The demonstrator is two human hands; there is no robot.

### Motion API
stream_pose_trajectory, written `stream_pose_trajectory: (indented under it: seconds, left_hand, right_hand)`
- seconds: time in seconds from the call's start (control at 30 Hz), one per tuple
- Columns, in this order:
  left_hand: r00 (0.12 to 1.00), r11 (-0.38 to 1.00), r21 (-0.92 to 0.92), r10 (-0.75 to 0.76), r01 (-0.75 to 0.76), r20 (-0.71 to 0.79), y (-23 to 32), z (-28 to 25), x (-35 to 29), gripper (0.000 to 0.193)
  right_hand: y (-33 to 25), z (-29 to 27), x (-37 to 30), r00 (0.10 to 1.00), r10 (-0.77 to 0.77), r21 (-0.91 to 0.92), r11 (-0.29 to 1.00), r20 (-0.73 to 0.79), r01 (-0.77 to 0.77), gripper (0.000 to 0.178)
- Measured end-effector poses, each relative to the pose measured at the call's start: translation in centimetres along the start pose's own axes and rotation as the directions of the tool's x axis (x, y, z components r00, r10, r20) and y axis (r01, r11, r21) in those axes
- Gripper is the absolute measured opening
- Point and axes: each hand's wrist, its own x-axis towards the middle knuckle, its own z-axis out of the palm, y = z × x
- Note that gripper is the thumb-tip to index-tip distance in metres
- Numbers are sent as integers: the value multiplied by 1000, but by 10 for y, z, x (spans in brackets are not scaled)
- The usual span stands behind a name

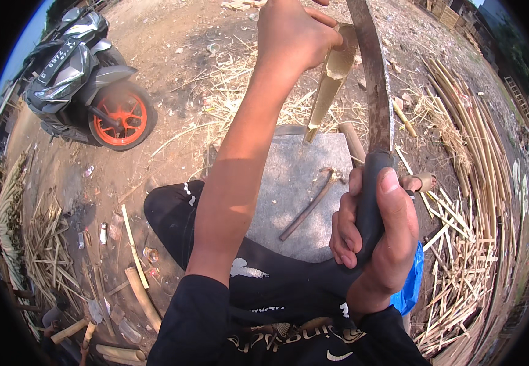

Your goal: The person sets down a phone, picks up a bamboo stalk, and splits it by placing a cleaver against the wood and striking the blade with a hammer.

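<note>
My right hand (392, 226) is wrapped round the black handle of a machete (376, 85), its long, dark, worn blade pointing up and away from me. Farther off, at the top of the view, my left hand (295, 33) grips a split length of bamboo (328, 82). The bamboo's pale hollow inside shows, and its narrow lower end hangs over the far edge of a grey slab (270, 189). Part of my left hand's fingers is cut off by the frame. The blade stands just right of the bamboo, apart from it. On the slab lies a wooden-handled tool (307, 210) with a small head.
A grey scooter (72, 73) with an orange front wheel is parked at the left. Long bamboo poles (469, 134) and heaps of split strips (460, 280) lie along the right. More strips (51, 244) and cut bamboo (142, 296) litter the left ground. A blue plastic bag (410, 283) sits by my right arm.
</note>
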Motion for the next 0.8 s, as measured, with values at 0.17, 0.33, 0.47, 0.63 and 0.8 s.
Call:
stream_pose_trajectory:
  seconds: [0.17, 0.33, 0.47, 0.63, 0.8]
  left_hand:
    - [724, 679, -253, -651, 690, 227, 27, 6, 16, 42]
    - [972, 979, 133, -176, 156, 156, -6, 16, -1, 39]
    - [972, 954, 299, -41, -30, 230, -7, 24, -2, 23]
    - [860, 883, -27, -450, 469, 241, 5, 31, -1, 21]
    - [942, 973, 137, -215, 185, 259, 16, 24, 7, 23]
  right_hand:
    - [-7, 0, -4, 1000, -14, 44, 999, 8, 14, 43]
    - [-10, 5, -3, 999, -23, 46, 999, 31, 22, 42]
    - [-15, 9, 2, 998, -53, 16, 998, 23, 53, 43]
    - [-9, 7, 4, 998, -58, -8, 998, -29, 58, 44]
    - [-17, 5, 2, 989, -126, -37, 992, -83, 124, 48]
